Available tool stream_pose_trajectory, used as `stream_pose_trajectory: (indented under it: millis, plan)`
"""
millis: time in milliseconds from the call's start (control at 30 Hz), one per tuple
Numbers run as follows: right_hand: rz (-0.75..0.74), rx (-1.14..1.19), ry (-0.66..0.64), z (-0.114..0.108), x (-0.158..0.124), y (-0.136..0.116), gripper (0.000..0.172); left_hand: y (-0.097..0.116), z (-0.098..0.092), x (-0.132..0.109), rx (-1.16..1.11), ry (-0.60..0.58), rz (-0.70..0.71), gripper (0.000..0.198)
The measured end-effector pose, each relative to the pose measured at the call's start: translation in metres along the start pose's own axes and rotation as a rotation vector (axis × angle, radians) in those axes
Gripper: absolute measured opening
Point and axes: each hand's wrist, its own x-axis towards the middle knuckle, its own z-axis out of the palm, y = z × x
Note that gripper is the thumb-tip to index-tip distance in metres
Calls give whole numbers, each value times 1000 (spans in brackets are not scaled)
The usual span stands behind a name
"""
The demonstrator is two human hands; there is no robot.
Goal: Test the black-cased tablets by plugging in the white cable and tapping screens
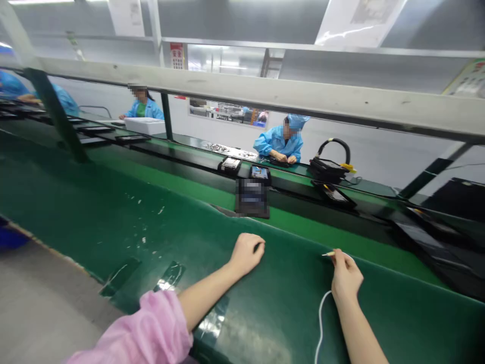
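Observation:
My left hand (246, 254) rests on the green bench mat (288, 303), its fingers curled in and thumb near the forefinger. Nothing shows in it, though its fingertips are partly hidden. Farther right, my right hand (345, 275) pinches a slim pale plug-like tip (329, 254) with a thin point that faces left. A white cable (321, 323) runs from this hand down toward the bottom of the view. Beyond my left hand, a dark flat device (252, 199), blurred out in part, lies at the edge of the conveyor belt.
Past the bench runs a green conveyor (303, 225) with black trays, among them an open device (259, 174) and another tray (333, 194). A co-worker in blue (282, 144) works across the line beside a black case (329, 169). A pale beam (242, 88) crosses overhead.

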Motion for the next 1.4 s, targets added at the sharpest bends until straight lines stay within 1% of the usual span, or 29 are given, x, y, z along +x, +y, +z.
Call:
stream_pose_trajectory:
  millis: [67, 100, 167, 233, 267, 333, 367, 433, 567, 667, 733, 867, 933, 1033, 1100, 1233, 1300, 1400]
  plan:
    - [47, 2, -44, 18, -20, -4, 54, 6, 10, -2, -108, -36, -6, 14]
    - [71, 4, -97, 30, -33, -5, 54, 8, 14, -1, -160, -47, -20, 19]
    - [123, 19, -257, 58, -61, -6, 52, 7, 19, 5, -259, -54, -58, 30]
    - [178, 53, -424, 87, -85, -5, 49, 5, 21, 11, -339, -28, -108, 36]
    - [206, 77, -484, 101, -93, -5, 49, 4, 21, 14, -371, -6, -136, 38]
    - [259, 131, -545, 120, -101, -5, 51, 2, 21, 18, -422, 39, -190, 38]
    - [284, 157, -553, 127, -100, -4, 52, 2, 21, 20, -443, 54, -213, 37]
    - [329, 198, -558, 131, -94, -4, 53, 2, 21, 23, -480, 62, -247, 34]
    - [469, 258, -543, 122, -77, 2, 49, 0, 25, 27, -541, 6, -280, 24]
    - [605, 287, -460, 114, -72, 5, 50, -1, 28, 27, -551, -38, -300, 23]
    - [659, 285, -431, 111, -72, 4, 51, -1, 27, 27, -540, -53, -312, 24]
    - [712, 280, -444, 108, -73, 0, 53, 3, 21, 26, -521, -85, -315, 26]
    - [719, 281, -453, 103, -74, -1, 52, 5, 20, 26, -518, -108, -309, 25]
    - [729, 275, -477, 86, -75, -6, 49, 5, 19, 26, -509, -139, -287, 22]
    - [763, 242, -484, 72, -74, -10, 51, 5, 20, 25, -496, -161, -264, 21]
    - [833, 170, -411, 49, -74, -19, 59, 9, 18, 23, -456, -199, -204, 22]
    - [846, 153, -402, 44, -76, -24, 59, 11, 17, 23, -433, -215, -168, 21]
    - [855, 148, -380, 43, -81, -31, 58, 12, 17, 22, -405, -238, -132, 21]
